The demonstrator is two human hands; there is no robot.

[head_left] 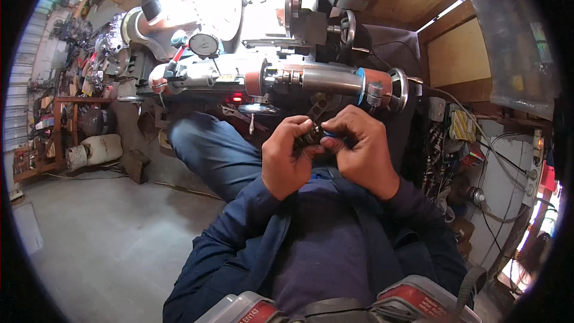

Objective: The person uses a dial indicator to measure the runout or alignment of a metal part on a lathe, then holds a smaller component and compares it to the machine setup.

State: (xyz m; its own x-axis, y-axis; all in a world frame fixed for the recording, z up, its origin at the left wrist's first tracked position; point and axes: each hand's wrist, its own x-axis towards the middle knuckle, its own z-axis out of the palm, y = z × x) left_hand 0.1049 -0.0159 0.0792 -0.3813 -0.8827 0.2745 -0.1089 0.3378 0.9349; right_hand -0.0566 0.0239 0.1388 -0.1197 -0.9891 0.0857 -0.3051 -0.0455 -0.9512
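Observation:
My left hand (288, 158) and my right hand (357, 146) meet in front of my chest, both closed around a small dark metal part (311, 136) held between the fingertips. A bit of blue shows at the part's right side under my right fingers. Most of the part is hidden by the fingers. Just above the hands lies a horizontal machine spindle (332, 79) with a steel cylinder, reddish ends and a round handwheel (398, 88).
A round dial gauge (204, 43) stands on the machine to the upper left. A cluttered shelf (57, 119) and a white jug (98, 148) sit at the left. Cables and a white box (508, 167) hang at the right. Grey concrete floor (107, 233) spreads lower left.

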